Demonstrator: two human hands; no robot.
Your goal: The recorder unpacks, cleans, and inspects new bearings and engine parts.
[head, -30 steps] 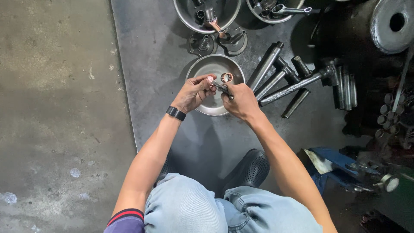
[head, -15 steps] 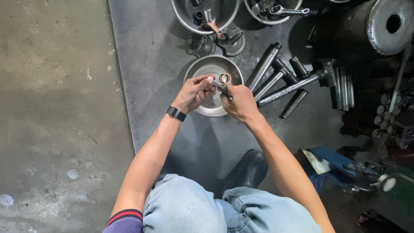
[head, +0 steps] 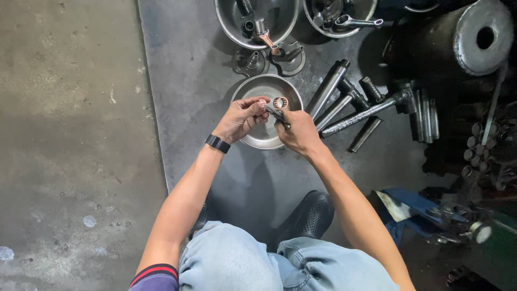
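Both hands are working above a round steel bowl [head: 253,89]: the right hand [head: 298,131] is gripping a small ringed metal rod [head: 278,109], grip clamped, while the left hand [head: 240,117] is pinching its end.

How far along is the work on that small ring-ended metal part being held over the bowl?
Done: metal rods lie sorted beside the bowl, and other parts sit in the upper bowls. In hand: the right hand holds a small part with a ring-shaped bearing end while the left hand pinches at it. Left: whether the bearing is seated cannot be told.
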